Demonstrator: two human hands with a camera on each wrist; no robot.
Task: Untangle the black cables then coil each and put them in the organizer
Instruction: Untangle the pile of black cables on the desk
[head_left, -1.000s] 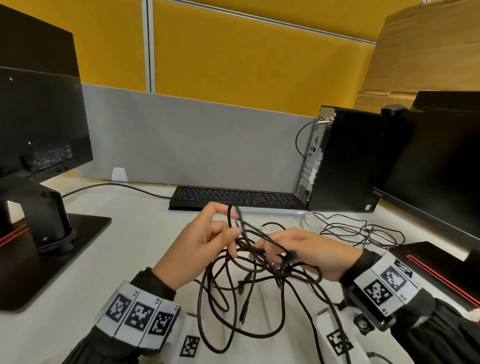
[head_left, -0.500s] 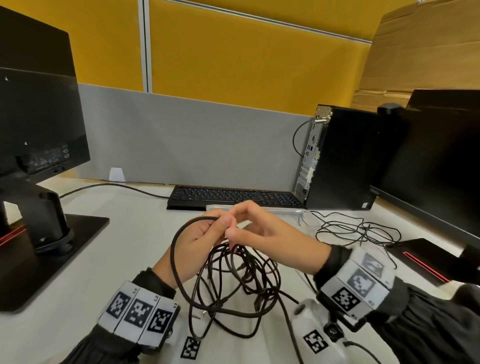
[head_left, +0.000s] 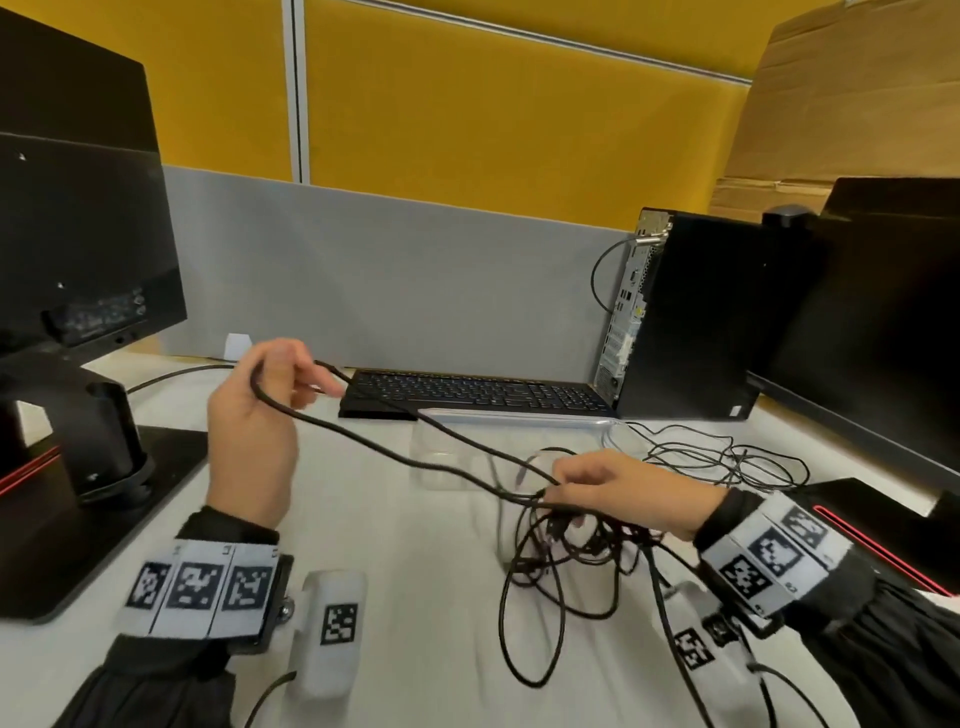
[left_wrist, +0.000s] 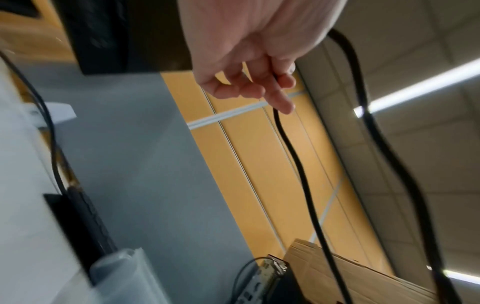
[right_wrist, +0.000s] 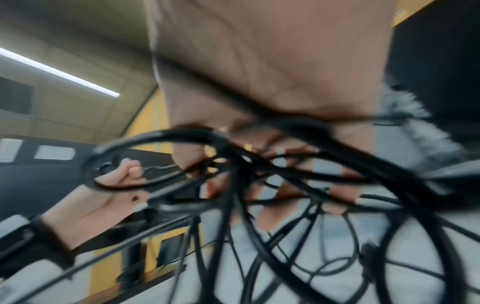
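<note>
A tangle of black cables (head_left: 566, 551) lies on the white desk at the centre right. My right hand (head_left: 563, 491) rests on top of it, fingers curled around several strands; the right wrist view shows this tangle (right_wrist: 259, 195) blurred under the palm. My left hand (head_left: 291, 376) is raised to the left and pinches a loop of one black cable (head_left: 395, 447), which runs taut in two strands down to the tangle. In the left wrist view the fingers (left_wrist: 275, 90) curl around that cable (left_wrist: 298, 164). A clear plastic organizer (head_left: 447, 460) sits in front of the keyboard, behind the stretched strands.
A black keyboard (head_left: 467, 389) lies against the grey partition. A PC tower (head_left: 685, 312) and a monitor (head_left: 872, 322) stand at the right, with thin loose wires (head_left: 717, 457) in front of them. Another monitor's stand and base (head_left: 104, 457) occupy the left.
My left hand has moved up and left, drawing a cable loop out of the tangle. My right hand has moved right and down with the bundle, so the hands are now apart.
</note>
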